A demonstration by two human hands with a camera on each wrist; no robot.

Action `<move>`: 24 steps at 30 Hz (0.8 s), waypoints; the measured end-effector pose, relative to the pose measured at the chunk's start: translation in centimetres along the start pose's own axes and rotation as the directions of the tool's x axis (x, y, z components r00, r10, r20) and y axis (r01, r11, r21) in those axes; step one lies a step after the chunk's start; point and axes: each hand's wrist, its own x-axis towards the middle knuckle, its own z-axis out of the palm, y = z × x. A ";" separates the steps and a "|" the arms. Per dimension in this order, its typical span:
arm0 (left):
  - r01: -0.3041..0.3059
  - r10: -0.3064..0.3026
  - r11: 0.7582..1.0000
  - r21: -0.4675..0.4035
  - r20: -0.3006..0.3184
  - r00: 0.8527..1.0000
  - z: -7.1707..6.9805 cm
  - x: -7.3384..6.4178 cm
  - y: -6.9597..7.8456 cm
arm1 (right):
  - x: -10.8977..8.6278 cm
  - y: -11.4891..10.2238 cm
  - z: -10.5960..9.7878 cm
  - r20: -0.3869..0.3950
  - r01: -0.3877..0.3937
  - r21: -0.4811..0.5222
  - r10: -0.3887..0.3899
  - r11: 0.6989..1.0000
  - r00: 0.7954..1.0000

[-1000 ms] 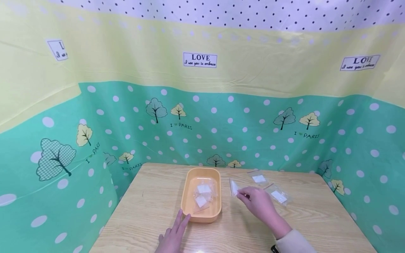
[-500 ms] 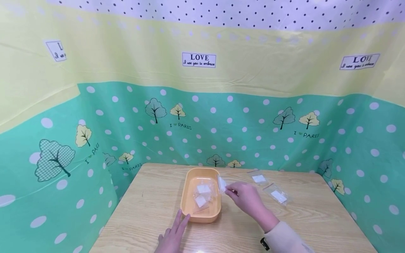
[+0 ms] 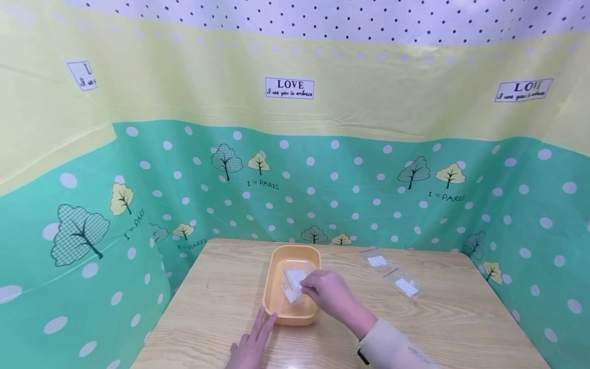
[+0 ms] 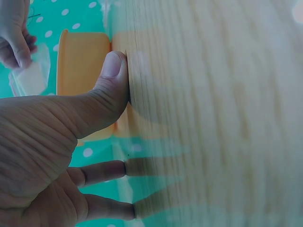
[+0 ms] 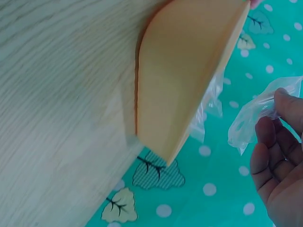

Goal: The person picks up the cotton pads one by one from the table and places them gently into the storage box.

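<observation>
1. Plastic bag [image 5: 251, 120], pinched between the right hand's [image 3: 329, 293] fingers, hangs above an orange tub [image 3: 295, 321].
2. Left hand [image 3: 251, 342], two fingers extended, meets the tub's near left corner.
3. Two similar bags [image 3: 405, 286] lie far right on the tabletop [image 3: 221, 292].

A curtained-off booth [image 3: 516, 220] here, home or studio too close to call, printed cloth [image 3: 332, 200] up on three sides, green with pale dots [image 3: 335, 144], trees [image 3: 413, 171] and Paris lettering [image 3: 447, 197], yellow above with LOVE labels [image 3: 289, 87], and a wood-grain table [image 3: 216, 292] right in between.
</observation>
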 end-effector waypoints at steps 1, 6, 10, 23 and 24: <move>0.000 0.000 1.000 0.001 -0.001 1.000 0.0 0.0 0.0 | 0.1 -0.1 0.3 -0.007 0.020 -0.005 -0.020 1.000 1.000; -0.008 0.008 1.000 0.006 -0.017 1.000 0.2 0.0 -0.1 | 0.7 -0.9 1.7 0.017 0.058 -0.018 -0.058 0.998 0.998; -0.017 0.017 1.000 0.013 -0.032 0.999 0.4 0.1 -0.3 | 0.9 -1.4 2.6 0.121 0.023 -0.015 -0.021 1.000 0.992; -0.012 0.013 0.999 0.031 -0.036 0.999 0.3 0.0 -0.1 | -0.7 -1.2 4.0 0.271 -0.024 -0.018 0.028 1.000 0.962; -0.013 0.014 0.999 0.032 -0.036 0.999 0.3 0.0 -0.1 | -0.8 -1.2 4.0 0.282 -0.031 -0.013 0.033 0.999 0.959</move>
